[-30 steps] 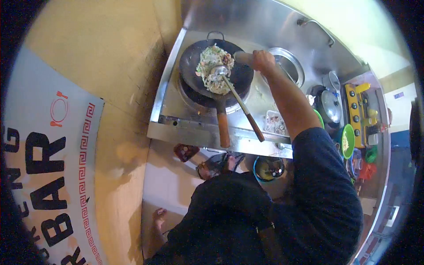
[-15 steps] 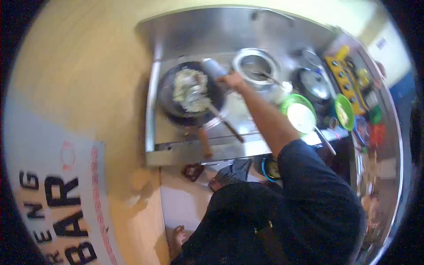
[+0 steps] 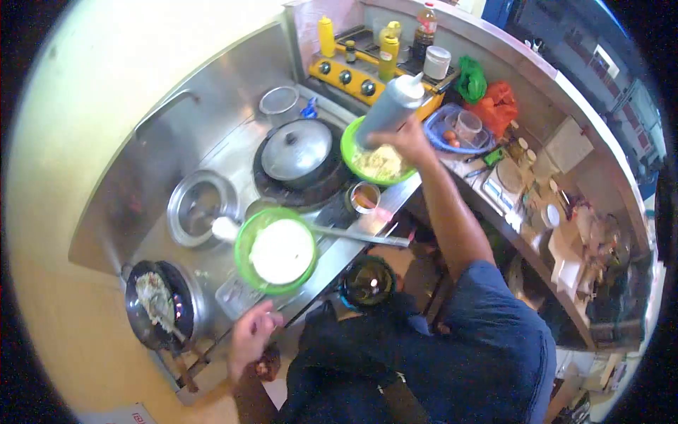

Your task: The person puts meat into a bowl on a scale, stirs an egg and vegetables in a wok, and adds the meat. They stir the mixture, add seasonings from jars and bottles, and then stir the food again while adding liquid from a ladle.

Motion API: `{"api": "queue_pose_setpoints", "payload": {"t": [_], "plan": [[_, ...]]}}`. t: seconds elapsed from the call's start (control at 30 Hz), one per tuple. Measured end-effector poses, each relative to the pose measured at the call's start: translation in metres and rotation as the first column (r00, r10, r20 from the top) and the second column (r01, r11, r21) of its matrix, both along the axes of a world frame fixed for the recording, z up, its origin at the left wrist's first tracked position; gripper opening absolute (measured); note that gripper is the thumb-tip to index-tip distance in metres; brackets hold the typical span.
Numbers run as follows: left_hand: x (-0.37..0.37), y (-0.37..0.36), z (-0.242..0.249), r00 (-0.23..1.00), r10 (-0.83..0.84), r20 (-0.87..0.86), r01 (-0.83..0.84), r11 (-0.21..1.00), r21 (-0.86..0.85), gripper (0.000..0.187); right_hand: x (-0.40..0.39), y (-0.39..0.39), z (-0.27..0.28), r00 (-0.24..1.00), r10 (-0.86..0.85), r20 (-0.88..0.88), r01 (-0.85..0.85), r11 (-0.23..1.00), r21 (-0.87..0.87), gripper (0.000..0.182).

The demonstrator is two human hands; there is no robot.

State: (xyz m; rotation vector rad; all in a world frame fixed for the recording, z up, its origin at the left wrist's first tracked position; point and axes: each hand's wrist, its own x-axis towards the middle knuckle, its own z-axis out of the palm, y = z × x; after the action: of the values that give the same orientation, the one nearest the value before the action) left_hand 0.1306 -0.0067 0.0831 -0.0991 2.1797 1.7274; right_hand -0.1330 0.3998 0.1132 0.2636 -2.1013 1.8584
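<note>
My right hand [image 3: 400,143] is wrapped round a squeeze bottle [image 3: 393,102] with a pale cap and nozzle, tilted above a green bowl [image 3: 347,145] of pale yellowish food. My left hand [image 3: 254,333] holds nothing; its loosely bent fingers are apart, near the counter edge. Just beyond it stands another green bowl [image 3: 241,251] filled with something white. At the lower left, a wok [image 3: 185,300] contains cooked food with a spatula [image 3: 171,326] resting in it.
A lidded pan [image 3: 296,150] and a metal pot [image 3: 185,225] stand on the steel stove top. Behind are a yellow gas stove [image 3: 339,75] with several bottles, and a blue basket [image 3: 438,141] with eggs. Small containers and utensils crowd the right-hand shelf.
The view has swung right, away from the wok. My right hand has carried the squeeze bottle from beside the wok to the far green bowl. My left hand has come up to the counter edge.
</note>
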Motion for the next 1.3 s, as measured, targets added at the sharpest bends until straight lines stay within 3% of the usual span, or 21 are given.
{"api": "queue_pose_setpoints", "payload": {"t": [0.07, 0.23, 0.3, 0.37, 0.43, 0.5, 0.57, 0.6, 0.67, 0.7, 0.73, 0.8, 0.83, 0.93, 1.0, 1.03, 1.1, 1.13, 1.17, 1.27, 1.3], "plan": [[-0.111, 0.068, -0.006, 0.98, -0.08, -0.183, 0.069, 0.996, -0.064, 0.033, -0.082, 0.091, -0.016, 0.962, -0.243, -0.124, 0.25, 0.967, 0.044, 0.059], [-0.432, 0.277, -0.017, 0.812, -0.241, -0.532, 0.129, 0.962, -0.239, 0.04, -0.236, 0.224, -0.073, 0.938, -0.342, -0.06, 0.346, 0.935, 0.078, 0.066], [-0.522, 0.355, -0.022, 0.826, -0.15, -0.543, 0.091, 0.987, -0.133, 0.056, -0.238, 0.224, -0.082, 0.9, -0.422, 0.104, 0.358, 0.856, 0.373, 0.067], [-0.575, 0.415, -0.026, 0.846, -0.087, -0.526, -0.035, 0.975, -0.217, 0.076, -0.236, 0.216, -0.089, 0.877, -0.47, 0.099, 0.4, 0.83, 0.389, 0.065], [-0.633, 0.458, -0.062, 0.723, -0.003, -0.691, -0.083, 0.992, -0.092, 0.077, -0.231, 0.213, -0.094, 0.856, -0.512, 0.072, 0.451, 0.807, 0.381, 0.065], [-0.624, 0.482, -0.032, 0.824, -0.255, -0.506, 0.111, 0.949, -0.296, 0.068, -0.231, 0.221, -0.097, 0.875, -0.479, 0.074, 0.422, 0.828, 0.368, 0.066], [-0.65, 0.497, -0.058, 0.828, -0.079, -0.556, -0.115, 0.945, -0.307, 0.052, -0.228, 0.223, -0.101, 0.903, -0.428, 0.027, 0.385, 0.836, 0.391, 0.074], [-0.657, 0.502, -0.074, 0.799, 0.088, -0.595, -0.15, 0.987, -0.054, 0.056, -0.244, 0.234, -0.128, 0.869, -0.433, -0.239, 0.494, 0.761, 0.421, 0.082], [-0.59, 0.489, -0.03, 0.76, 0.387, -0.522, -0.355, 0.92, 0.165, 0.054, -0.222, 0.247, -0.113, 0.885, -0.415, -0.213, 0.46, 0.702, 0.544, 0.073], [-0.568, 0.47, -0.022, 0.744, 0.455, -0.489, -0.358, 0.89, 0.284, 0.06, -0.201, 0.23, -0.098, 0.921, -0.344, -0.181, 0.388, 0.848, 0.361, 0.066], [-0.539, 0.439, -0.007, 0.808, 0.375, -0.455, -0.271, 0.922, 0.277, 0.061, -0.181, 0.214, -0.081, 0.949, -0.266, -0.169, 0.293, 0.943, 0.156, 0.061], [-0.461, 0.37, 0.014, 0.74, 0.24, -0.628, -0.252, 0.965, 0.072, 0.076, -0.136, 0.131, -0.05, 0.877, -0.199, -0.437, 0.342, 0.898, 0.277, 0.068], [-0.42, 0.339, 0.019, 0.706, 0.22, -0.673, -0.179, 0.975, 0.131, 0.074, -0.122, 0.089, -0.043, 0.891, -0.15, -0.428, 0.286, 0.919, 0.273, 0.068], [-0.304, 0.248, 0.033, 0.534, 0.345, -0.772, -0.191, 0.938, 0.288, 0.068, -0.078, -0.038, -0.02, 0.819, 0.52, -0.241, -0.43, 0.835, 0.344, 0.058], [-0.234, 0.153, 0.04, 0.528, 0.27, -0.805, -0.431, 0.902, 0.02, 0.066, -0.037, -0.126, -0.008, 0.721, 0.652, -0.235, -0.563, 0.748, 0.35, 0.056], [-0.19, 0.115, 0.052, 0.458, 0.334, -0.824, -0.51, 0.858, 0.065, 0.074, -0.018, -0.172, -0.005, 0.644, 0.719, -0.263, -0.644, 0.694, 0.321, 0.058], [-0.063, 0.026, 0.034, 0.75, 0.46, -0.475, -0.425, 0.886, 0.187, 0.077, 0.016, -0.256, -0.015, 0.53, 0.847, 0.034, -0.835, 0.515, 0.194, 0.063], [-0.001, -0.019, 0.024, 0.832, 0.489, -0.261, -0.434, 0.868, 0.241, 0.079, 0.047, -0.338, -0.019, 0.485, 0.806, 0.341, -0.874, 0.459, 0.158, 0.059], [0.049, -0.042, 0.025, 0.903, 0.429, 0.012, -0.405, 0.842, 0.357, 0.073, 0.057, -0.378, -0.028, 0.432, 0.848, 0.307, -0.902, 0.402, 0.159, 0.056], [0.18, -0.118, -0.067, 0.946, 0.295, 0.134, -0.285, 0.954, -0.094, 0.052, 0.077, -0.488, -0.05, 0.472, 0.738, 0.483, -0.878, 0.34, 0.338, 0.056], [0.216, -0.126, -0.08, 0.833, 0.477, 0.279, -0.481, 0.875, -0.059, 0.057, 0.083, -0.517, -0.058, 0.452, 0.685, 0.571, -0.886, 0.271, 0.377, 0.06]]}}
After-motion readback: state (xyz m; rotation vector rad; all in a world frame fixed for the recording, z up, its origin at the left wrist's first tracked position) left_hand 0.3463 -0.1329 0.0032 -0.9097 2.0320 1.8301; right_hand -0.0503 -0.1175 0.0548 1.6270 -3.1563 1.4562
